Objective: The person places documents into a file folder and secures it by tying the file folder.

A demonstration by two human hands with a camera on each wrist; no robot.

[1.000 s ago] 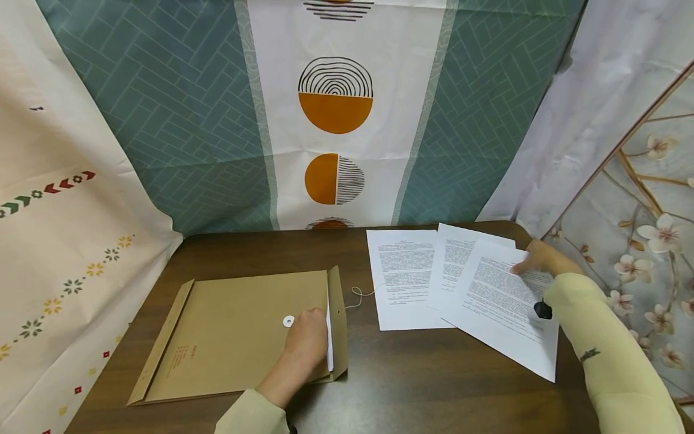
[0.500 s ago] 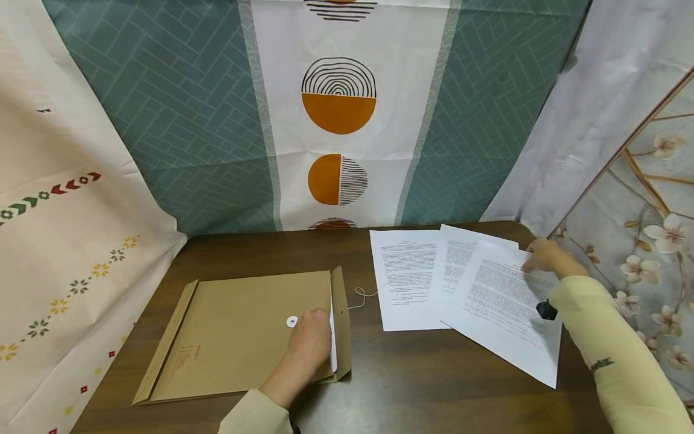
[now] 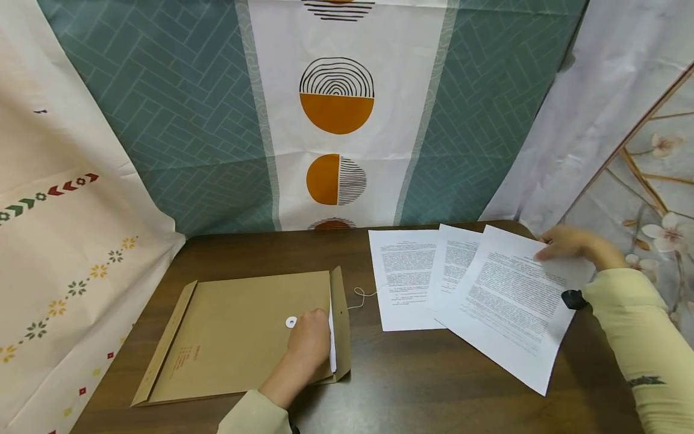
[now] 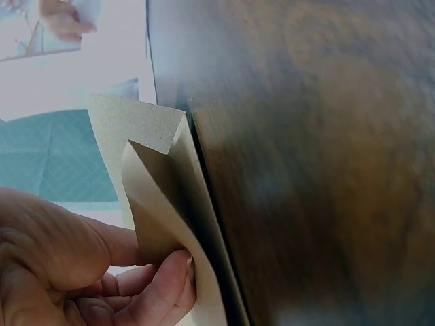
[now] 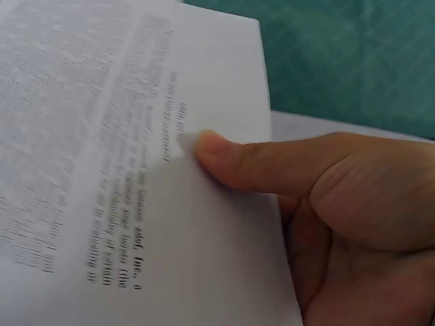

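Observation:
A brown paper envelope [image 3: 244,331] lies on the left of the table, its flap [image 3: 340,325] at the right end unfolded and white paper showing inside the mouth. My left hand [image 3: 310,340] pinches the envelope's upper layer near the mouth; the left wrist view shows thumb and fingers on its edge [image 4: 160,197]. On the right, my right hand [image 3: 569,244] grips a printed sheet [image 3: 509,301] by its upper right edge, thumb on the printed face in the right wrist view. That sheet is partly raised and overlaps another printed sheet [image 3: 458,256].
A further printed sheet [image 3: 409,280] lies flat left of the overlapped one. Between it and the envelope runs a thin string [image 3: 360,295]. A white button [image 3: 291,322] sits on the envelope. Cloth hangs behind the dark wooden table [image 3: 412,386] and along both sides.
My right hand has taken hold of the top sheet's edge and lifted it, moving slightly right and up. The left hand stays at the envelope's mouth.

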